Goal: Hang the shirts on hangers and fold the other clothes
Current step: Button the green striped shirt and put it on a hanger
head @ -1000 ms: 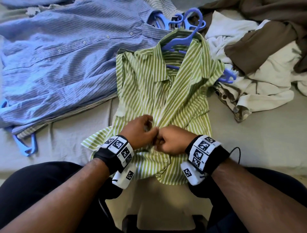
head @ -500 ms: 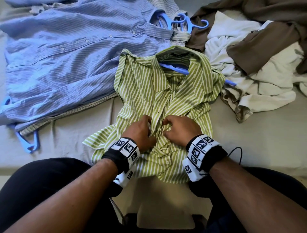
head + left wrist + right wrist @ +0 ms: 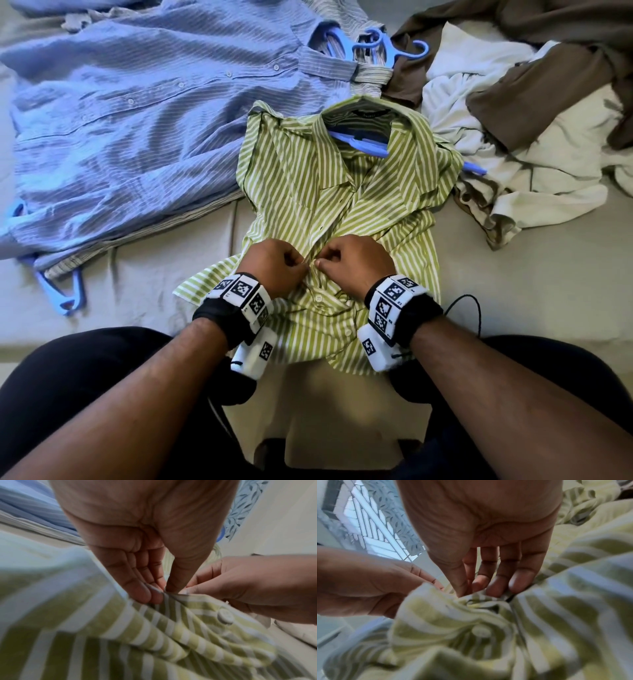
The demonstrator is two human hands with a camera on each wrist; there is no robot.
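Green shirt (image 3: 329, 192) lies front-up on the bed (image 3: 513, 274), directly before the person, between the blue shirt (image 3: 137, 130) at left and a heap of white and brown clothes (image 3: 513, 113) at right. A hanger (image 3: 359, 142) sits inside its collar, so hanging is judged done and the front is being closed to keep the shirt on. The fabric is green-and-white striped, creased, with its lower part bunched. Left hand (image 3: 274, 265) and right hand (image 3: 356, 262) meet at the front opening. Each pinches one edge between thumb and curled fingers (image 3: 145, 593), apparently to fasten it. One white button (image 3: 225, 616) lies just below the pinch.
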